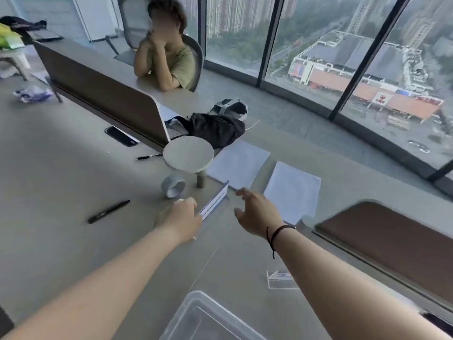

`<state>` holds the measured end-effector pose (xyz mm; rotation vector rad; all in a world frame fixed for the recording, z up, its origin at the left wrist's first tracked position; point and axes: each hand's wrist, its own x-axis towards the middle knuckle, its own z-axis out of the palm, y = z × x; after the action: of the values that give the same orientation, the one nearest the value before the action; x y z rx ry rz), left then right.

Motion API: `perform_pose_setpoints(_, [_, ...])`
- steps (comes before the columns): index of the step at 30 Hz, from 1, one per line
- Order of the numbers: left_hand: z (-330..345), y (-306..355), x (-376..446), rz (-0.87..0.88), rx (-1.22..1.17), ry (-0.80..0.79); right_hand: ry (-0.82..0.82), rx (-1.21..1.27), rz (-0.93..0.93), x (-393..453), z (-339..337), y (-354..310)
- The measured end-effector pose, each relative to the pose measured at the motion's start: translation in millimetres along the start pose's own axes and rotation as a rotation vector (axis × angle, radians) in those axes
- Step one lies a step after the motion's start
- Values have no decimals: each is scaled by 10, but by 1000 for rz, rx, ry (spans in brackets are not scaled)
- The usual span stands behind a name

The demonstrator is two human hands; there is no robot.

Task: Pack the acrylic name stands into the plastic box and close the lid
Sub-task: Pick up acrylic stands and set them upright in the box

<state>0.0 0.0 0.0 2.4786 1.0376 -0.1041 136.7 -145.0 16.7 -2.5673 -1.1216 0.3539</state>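
Note:
A clear acrylic name stand (215,200) with a white and blue card stands on the grey table ahead of me. My left hand (182,217) grips its near left end. My right hand (255,212) hovers open just to the right of it, fingers spread, touching nothing. A second acrylic name stand (278,278) lies on the table under my right forearm, partly hidden. The clear plastic box (196,315) sits open at the bottom edge, nearest me. No lid can be seen.
A roll of grey tape (173,186) and a small round raised shelf (188,153) stand just beyond my left hand. Two white sheets (293,190) lie right of the stand. Two pens (108,211), a phone, a black bag and desk dividers sit around; a person sits opposite.

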Motion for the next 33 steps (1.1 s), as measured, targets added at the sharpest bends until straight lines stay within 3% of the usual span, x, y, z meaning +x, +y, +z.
perform_pose_setpoints(13, [698,-454,778,129,165,-86,-189,-196,67,1339,930,72])
perform_pose_setpoints(22, [631,-590,910,129,196,-55,-86,-279,153,1248,1041,154])
perform_pose_setpoints(29, [644,-551,938,196,359,-41,3,-192,222,1136,1173,322])
perform_pose_setpoints(33, [617,-502,887,171,322,-15,62,127,407,1089,1126,375])
